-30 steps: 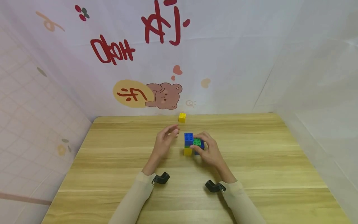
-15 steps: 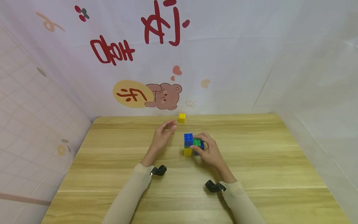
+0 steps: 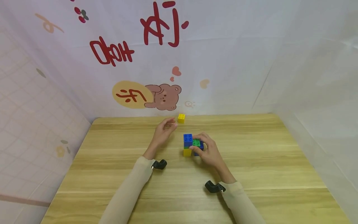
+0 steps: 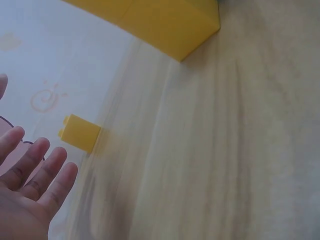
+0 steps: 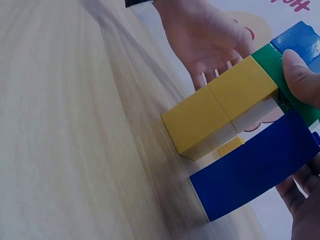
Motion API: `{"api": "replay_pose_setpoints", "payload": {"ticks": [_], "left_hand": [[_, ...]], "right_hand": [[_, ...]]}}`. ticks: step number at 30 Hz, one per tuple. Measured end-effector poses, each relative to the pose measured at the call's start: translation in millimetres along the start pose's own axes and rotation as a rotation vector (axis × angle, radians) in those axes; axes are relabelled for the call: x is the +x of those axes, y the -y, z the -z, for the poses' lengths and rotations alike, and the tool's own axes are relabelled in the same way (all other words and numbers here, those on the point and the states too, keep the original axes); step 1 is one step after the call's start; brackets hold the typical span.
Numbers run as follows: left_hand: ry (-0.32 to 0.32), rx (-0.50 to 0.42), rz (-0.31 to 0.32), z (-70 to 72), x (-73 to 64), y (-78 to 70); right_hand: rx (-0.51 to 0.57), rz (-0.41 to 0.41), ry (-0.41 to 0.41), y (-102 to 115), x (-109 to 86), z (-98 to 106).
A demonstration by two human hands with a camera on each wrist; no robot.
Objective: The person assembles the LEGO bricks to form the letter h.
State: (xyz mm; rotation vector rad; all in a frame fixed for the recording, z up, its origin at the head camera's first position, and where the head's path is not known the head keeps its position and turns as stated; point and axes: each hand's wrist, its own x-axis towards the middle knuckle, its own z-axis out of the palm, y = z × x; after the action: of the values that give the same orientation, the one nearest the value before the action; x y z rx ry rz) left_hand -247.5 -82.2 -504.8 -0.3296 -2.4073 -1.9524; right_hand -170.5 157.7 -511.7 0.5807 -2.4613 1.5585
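Observation:
My right hand pinches a green brick between thumb and fingers. In the right wrist view the thumb lies on this green brick, above a column of yellow bricks. A blue brick sits on top, at the green brick's left part. Beside the yellow column stands a dark blue block, partly behind the right hand in the head view. My left hand holds nothing; its fingers are extended, a little to the left of a lone yellow brick and apart from it.
The wooden table meets a white printed wall cloth just behind the lone yellow brick. Light sheets also flank the table on the left and right. Each sleeve cuff carries a black wrist mount.
My left hand has moved away from the brick stack, leftward and then farther back towards the lone yellow brick. The right hand keeps its hold in the same place.

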Motion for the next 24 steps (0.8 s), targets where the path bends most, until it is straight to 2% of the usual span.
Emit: {"api": "replay_pose_setpoints", "payload": {"ticks": [6, 13, 24], "left_hand": [[0.022, 0.056, 0.03, -2.0, 8.2, 0.8], [0.042, 0.137, 0.073, -5.9, 22.3, -1.7], [0.057, 0.165, 0.113, -8.8, 42.7, 4.7]], "right_hand": [[-0.02, -0.012, 0.002, 5, -0.5, 2], [0.01, -0.009, 0.004, 36, -1.6, 11], [0.027, -0.006, 0.019, 34, -2.1, 10]]}}
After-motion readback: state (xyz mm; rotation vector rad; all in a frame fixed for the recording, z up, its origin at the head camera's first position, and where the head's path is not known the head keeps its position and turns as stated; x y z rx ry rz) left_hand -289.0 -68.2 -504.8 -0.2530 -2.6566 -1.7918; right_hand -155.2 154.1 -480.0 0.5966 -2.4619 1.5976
